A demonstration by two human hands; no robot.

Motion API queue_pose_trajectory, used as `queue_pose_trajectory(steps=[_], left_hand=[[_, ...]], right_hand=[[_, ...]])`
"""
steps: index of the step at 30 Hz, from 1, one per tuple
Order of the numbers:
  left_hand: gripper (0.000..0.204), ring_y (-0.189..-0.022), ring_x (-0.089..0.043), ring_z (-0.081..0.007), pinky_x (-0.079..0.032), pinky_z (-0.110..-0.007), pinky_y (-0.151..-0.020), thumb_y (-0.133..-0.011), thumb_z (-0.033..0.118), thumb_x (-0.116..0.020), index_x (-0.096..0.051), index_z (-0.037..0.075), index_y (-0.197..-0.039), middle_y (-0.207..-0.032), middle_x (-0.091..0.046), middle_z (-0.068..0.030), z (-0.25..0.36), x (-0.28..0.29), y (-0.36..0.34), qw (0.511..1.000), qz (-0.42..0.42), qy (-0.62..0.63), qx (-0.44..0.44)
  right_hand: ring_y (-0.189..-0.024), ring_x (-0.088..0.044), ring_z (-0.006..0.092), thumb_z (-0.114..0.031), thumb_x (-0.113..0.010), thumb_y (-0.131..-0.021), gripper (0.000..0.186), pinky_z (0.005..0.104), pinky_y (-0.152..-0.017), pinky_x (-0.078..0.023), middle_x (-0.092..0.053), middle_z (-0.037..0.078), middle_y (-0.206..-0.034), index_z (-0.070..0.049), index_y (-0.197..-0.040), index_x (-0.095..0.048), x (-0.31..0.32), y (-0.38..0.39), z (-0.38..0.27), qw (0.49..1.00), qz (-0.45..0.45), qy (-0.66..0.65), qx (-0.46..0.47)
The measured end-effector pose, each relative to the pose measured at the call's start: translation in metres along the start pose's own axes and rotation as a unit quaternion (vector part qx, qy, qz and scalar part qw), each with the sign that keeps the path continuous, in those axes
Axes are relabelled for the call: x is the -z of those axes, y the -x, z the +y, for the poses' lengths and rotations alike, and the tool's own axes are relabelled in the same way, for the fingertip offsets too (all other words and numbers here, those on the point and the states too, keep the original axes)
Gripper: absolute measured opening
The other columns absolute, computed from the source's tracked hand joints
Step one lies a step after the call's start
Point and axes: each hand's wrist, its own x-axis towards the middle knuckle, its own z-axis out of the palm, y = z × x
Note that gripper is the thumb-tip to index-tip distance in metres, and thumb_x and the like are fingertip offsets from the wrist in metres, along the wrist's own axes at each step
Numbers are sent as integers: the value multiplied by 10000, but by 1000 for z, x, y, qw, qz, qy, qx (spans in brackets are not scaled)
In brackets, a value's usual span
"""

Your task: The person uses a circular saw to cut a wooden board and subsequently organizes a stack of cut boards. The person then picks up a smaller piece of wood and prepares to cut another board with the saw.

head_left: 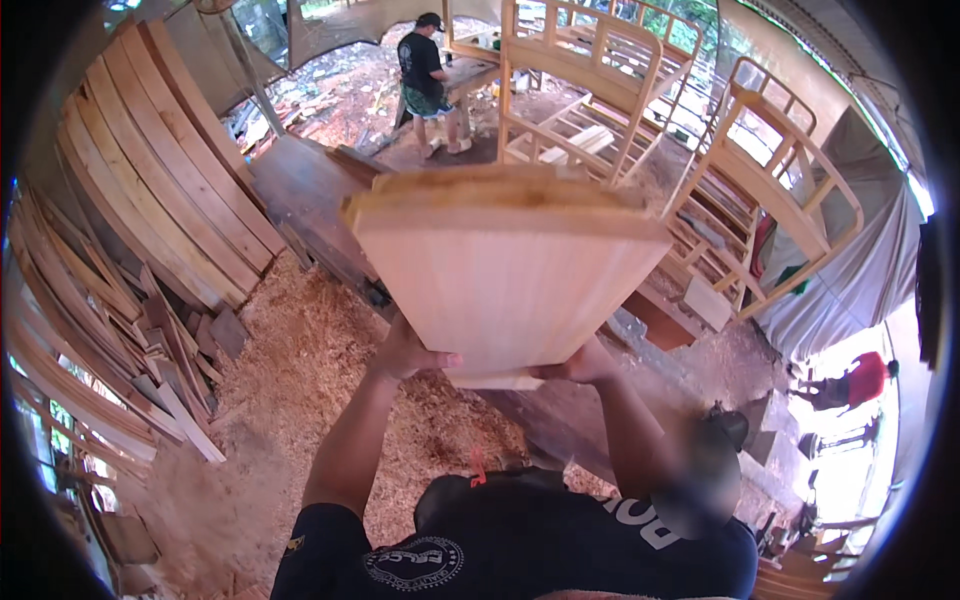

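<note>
A stack of wooden boards or one thick wooden panel (510,280) is held up in front of me, tilted, its broad pale face toward me. Whether it is one piece or several, I cannot tell. My left hand (408,352) grips its lower left edge, with the thumb lying on the near face. At the lower right edge my right hand (585,365) is closed on the same panel, its fingers partly hidden beneath it. The far end of the panel shows a rougher, yellower edge.
Long planks (165,165) lean at the left, above a pile of offcuts (165,340). Wood shavings (290,350) cover the floor. Wooden bed frames (590,75) stand at the back right. A person (422,80) works at a far bench; another in red (865,380) is at the right.
</note>
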Motion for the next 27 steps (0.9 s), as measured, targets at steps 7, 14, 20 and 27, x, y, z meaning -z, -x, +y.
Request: queue_pose_trajectory(steps=[7,14,20,27], left_hand=[[707,-1070,-671,-177,-566,-367,-927,-659,56,-938,-628,15,-1293,-1152,-709,-44,-15,-51,-9,996,-18,-51,64],[571,-1070,-678,-221,-546,-383,-948,-732,163,-895,-686,12,-1242,-1160,-738,-87,-10,-33,6,981,-35,-169,91],[604,-1089,-660,-226,-545,-387,-944,-722,141,-888,-667,7,-1268,-1168,-718,-82,-17,-36,3,987,-54,-122,87],[501,-1066,-672,-192,-555,-360,-926,-762,106,-890,-698,13,-1215,-1142,-734,-72,-25,-43,7,993,-22,-42,111]], right_hand=[[-1225,-639,279,-133,-891,-687,635,432,-1107,-492,-704,106,-1263,-75,-1283,-681,35,18,60,991,-10,126,-43],[-1234,-642,248,-132,-939,-718,754,413,-1067,-519,-696,108,-1312,-46,-1383,-594,25,16,32,999,1,-30,16],[-1310,-587,213,-205,-999,-699,957,411,-1125,-461,-639,71,-1409,-31,-1493,-495,23,15,42,982,-30,-185,-5],[-1474,-431,229,-526,-977,-698,1238,432,-1214,-347,-474,78,-1599,-50,-1628,-314,28,17,69,966,-14,-257,26]])
